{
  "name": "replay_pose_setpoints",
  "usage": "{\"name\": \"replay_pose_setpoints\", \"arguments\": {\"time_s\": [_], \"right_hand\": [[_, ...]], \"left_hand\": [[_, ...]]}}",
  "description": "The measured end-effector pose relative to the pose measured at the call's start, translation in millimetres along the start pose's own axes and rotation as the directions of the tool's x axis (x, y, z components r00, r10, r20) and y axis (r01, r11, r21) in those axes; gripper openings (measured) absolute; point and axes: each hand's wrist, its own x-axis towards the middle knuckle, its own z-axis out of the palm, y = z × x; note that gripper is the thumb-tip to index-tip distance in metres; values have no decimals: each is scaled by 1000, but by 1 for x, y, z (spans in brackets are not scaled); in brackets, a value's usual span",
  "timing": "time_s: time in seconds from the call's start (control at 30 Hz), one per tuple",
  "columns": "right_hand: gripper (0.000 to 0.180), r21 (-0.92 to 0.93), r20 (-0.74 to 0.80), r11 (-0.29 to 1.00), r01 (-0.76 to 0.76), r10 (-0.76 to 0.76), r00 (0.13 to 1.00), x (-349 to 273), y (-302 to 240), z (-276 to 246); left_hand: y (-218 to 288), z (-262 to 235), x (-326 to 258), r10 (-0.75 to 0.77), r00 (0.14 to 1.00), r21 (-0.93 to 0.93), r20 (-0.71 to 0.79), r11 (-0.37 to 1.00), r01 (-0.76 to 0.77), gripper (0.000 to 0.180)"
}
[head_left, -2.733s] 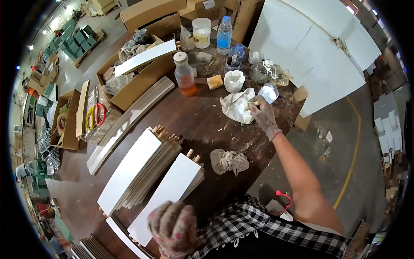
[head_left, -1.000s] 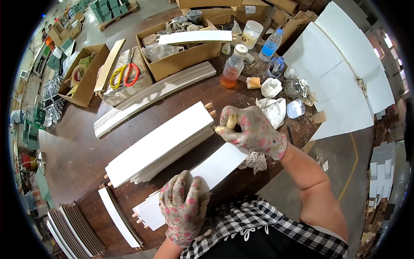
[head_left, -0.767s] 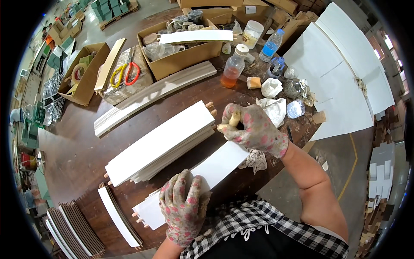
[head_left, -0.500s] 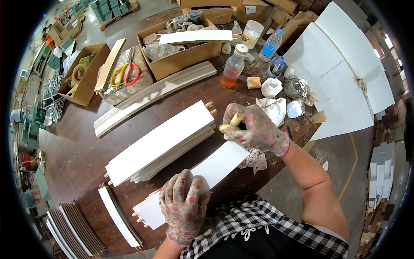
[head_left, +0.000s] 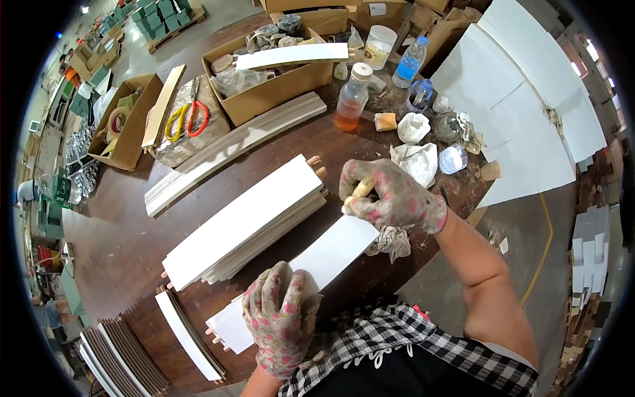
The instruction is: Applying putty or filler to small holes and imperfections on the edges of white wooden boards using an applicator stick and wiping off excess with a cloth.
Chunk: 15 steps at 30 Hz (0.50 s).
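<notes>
A dark brown table (head_left: pixel 106 245) carries everything near the hands; the landmark on it is the tall stack of white boards (head_left: pixel 245 221). Large white sheets (head_left: pixel 503 99) stand beyond it to the right, and an open cardboard box (head_left: pixel 278 89) sits past its far side.

Just beside the stack, on the wearer's side, lies a white board (head_left: pixel 344 245) with other pieces partly under its lower-left end. Its long axis runs from lower left to upper right, nearly parallel to the stack's.

The left hand (head_left: pixel 281 317), gloved, lies palm down across the board's middle, nearer the wearer than the stack; its underside is hidden, so I cannot tell whether it grips. The right hand (head_left: pixel 397 198), also gloved, is closed around a tan handle-like piece (head_left: pixel 362 188) just right of the stack's upper-right end. It is the nearer hand to the board's upper-right end, which lies just below it; whether they touch is unclear.

A crumpled rag (head_left: pixel 391 243) lies farther right of the stack, beside the board. Small wooden pegs (head_left: pixel 215 335) jut out below the stack's lower-left end.
</notes>
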Motion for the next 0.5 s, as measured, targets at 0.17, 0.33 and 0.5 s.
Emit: {"name": "replay_pose_setpoints", "arguments": {"time_s": [0.17,0.33,0.5], "right_hand": [[12,50,-8,986,162,-161,987,1,7,7],[14,112,1,989,96,-97,995,-3,13,-2],[16,115,-7,953,280,-281,960,-4,24,9]], "left_hand": [[-1,1,0,21,1000,0,-18,1000,-21,51],[-2,3,-1,26,999,-4,-25,1000,-26,51],[-1,2,0,18,1000,-6,-2,1000,-18,50]]}}
